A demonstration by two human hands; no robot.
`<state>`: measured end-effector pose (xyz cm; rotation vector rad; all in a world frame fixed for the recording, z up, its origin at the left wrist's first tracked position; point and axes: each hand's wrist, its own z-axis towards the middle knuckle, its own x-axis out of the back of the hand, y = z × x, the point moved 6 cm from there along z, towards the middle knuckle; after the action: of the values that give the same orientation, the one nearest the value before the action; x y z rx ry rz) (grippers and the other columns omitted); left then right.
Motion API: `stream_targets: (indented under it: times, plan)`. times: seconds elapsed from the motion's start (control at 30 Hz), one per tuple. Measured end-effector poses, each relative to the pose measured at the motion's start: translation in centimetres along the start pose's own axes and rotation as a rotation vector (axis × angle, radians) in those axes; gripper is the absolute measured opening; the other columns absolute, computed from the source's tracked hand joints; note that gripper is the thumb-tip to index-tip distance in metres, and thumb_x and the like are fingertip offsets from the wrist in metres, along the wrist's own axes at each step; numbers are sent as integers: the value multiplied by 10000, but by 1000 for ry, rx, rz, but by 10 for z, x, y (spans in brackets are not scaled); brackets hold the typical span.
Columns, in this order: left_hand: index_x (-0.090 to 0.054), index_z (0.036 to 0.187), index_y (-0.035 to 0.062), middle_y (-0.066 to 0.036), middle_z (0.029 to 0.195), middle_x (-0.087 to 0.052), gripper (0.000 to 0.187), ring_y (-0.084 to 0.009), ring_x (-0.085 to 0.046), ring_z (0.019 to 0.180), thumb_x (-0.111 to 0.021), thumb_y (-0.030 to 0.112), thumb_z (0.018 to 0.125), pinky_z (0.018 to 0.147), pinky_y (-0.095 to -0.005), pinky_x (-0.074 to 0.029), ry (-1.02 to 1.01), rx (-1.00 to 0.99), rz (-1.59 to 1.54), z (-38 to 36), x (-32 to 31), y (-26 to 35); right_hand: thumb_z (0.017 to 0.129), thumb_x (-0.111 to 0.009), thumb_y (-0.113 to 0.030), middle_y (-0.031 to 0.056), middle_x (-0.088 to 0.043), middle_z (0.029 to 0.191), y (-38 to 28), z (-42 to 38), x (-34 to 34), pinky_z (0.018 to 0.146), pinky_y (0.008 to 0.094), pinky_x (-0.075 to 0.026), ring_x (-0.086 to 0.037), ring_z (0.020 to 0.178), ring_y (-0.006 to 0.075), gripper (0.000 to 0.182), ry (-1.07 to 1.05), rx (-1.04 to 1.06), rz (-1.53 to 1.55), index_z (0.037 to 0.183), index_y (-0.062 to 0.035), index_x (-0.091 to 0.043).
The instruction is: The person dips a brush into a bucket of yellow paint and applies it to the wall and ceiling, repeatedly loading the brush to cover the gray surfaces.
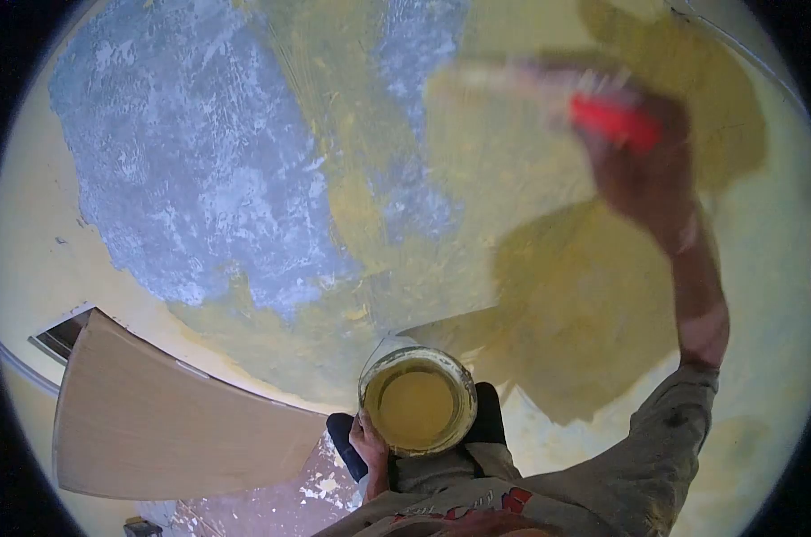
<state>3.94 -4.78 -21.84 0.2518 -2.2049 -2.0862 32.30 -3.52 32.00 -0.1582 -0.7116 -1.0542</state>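
Note:
My left hand (367, 442) grips the left side of a paint bucket (465, 428), which stays close in front of my body. Yellow paint (416, 408) lies inside it, and a thin wire handle rises from the rim. Up at the right, my right hand (645, 183) is closed round a paintbrush (613, 122) with a red part at the grip. Motion blurs the brush, and its pale end points left, overlapping the wall (477, 179). Yellow paint covers much of that wall, while a large blue-grey patch (200, 152) shows at the left.
At the lower left a brown board (182, 416) leans below the wall, beside a dark rectangular opening (61, 338). Pale flakes are scattered over the floor (271, 510). My arm's shadow (584, 304) falls across the right side of the wall.

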Motion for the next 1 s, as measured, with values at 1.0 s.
stream_targets:
  times: [1.0]
  plan:
    - [-617,937,-83,-142,722,-631,432,-187,-546,642,-436,307,980,595,-341,-449,11,26,109,2,2,4,792,-662,-69,128,-612,1205,-37,-112,-93,932,343,-514,-582,1141,271,291,-198,-77,193,1082,-47,-645]
